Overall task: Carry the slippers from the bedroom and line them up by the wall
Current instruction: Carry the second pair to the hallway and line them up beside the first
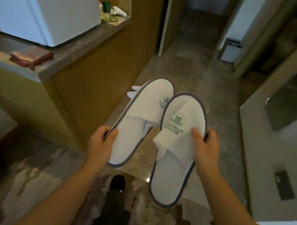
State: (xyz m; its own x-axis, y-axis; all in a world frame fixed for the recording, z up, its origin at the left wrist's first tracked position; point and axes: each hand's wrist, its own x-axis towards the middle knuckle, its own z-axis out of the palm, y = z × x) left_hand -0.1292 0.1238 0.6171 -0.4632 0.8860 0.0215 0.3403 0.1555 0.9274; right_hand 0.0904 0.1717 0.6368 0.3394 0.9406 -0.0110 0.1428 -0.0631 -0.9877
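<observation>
The left hand (100, 144) is closed on the rim of the left slipper (139, 120), thumb lying on the insole and the other fingers tucked under the sole, pinching it at the side near the heel. The right hand (206, 149) has the right slipper (178, 154) the same way from the outer edge, thumb pressed on the soft white upper beside the green logo, fingers curled beneath. Both slippers hang in the air at about waist height over the floor (192, 76), toes pointing away, side by side and nearly touching at the toe ends.

They look like thin hotel slippers: white towelling with a grey bound edge, very light and floppy. The upper of the right one is creased and folded over under the thumb, so the cloth gives easily; the flat sole is the firmer part. I'd judge the side rim or the heel of the sole the best place to hold, since the upper would just crumple. Nothing fragile here, and a drop would do no harm.

Beyond the toes, another white pair (134, 91) is partly visible on the floor, close to the foot of the wooden cabinet (92, 89). That seems the likely spot for lining these up. A folded brown cloth (31, 57) lies on the stone surface (74, 52) to the left, and a dark shoe (118, 182) shows below.
</observation>
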